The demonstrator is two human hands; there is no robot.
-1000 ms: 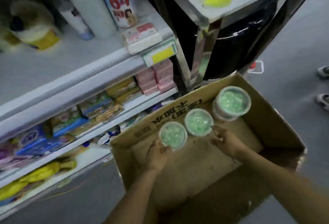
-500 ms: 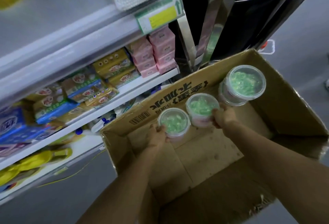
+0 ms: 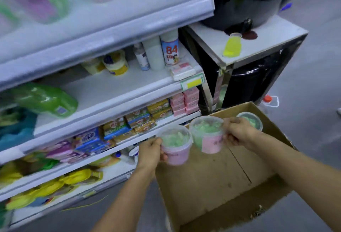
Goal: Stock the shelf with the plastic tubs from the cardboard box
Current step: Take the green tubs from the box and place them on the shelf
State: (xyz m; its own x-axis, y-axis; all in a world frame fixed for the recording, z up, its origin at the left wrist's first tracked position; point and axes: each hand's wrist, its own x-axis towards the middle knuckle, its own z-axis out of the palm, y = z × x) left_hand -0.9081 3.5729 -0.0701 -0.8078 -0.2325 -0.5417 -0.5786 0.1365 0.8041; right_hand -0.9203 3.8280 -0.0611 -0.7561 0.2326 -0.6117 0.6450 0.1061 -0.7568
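Shelving (image 3: 103, 91) to the left and above the hands, several white tiers deep, most of them crowded with packets and bottles. Bare white board on the middle tier, between a green jug (image 3: 46, 100) and a row of bottles (image 3: 155, 54) at the right end; likely the open spot, though which tier is meant cannot be told. Cardboard box (image 3: 212, 176) low on the right, flaps open, floor of it mostly bare. One plastic tub (image 3: 249, 121) left inside, at the far corner, upright. Two more tubs lifted clear above the box's near-left edge, both upright, long axes vertical, lids on, almost touching each other. Left tub (image 3: 175, 145) gripped round its pink side by the left hand (image 3: 150, 150), fingers curled about it. Right tub (image 3: 207, 134) pinched at rim and side by the right hand (image 3: 238, 134). Hands apart, one tub each. Left hand nearer the shelving, so probably first to set down; bare board up and to the left of both, a raise and a leftward reach away.
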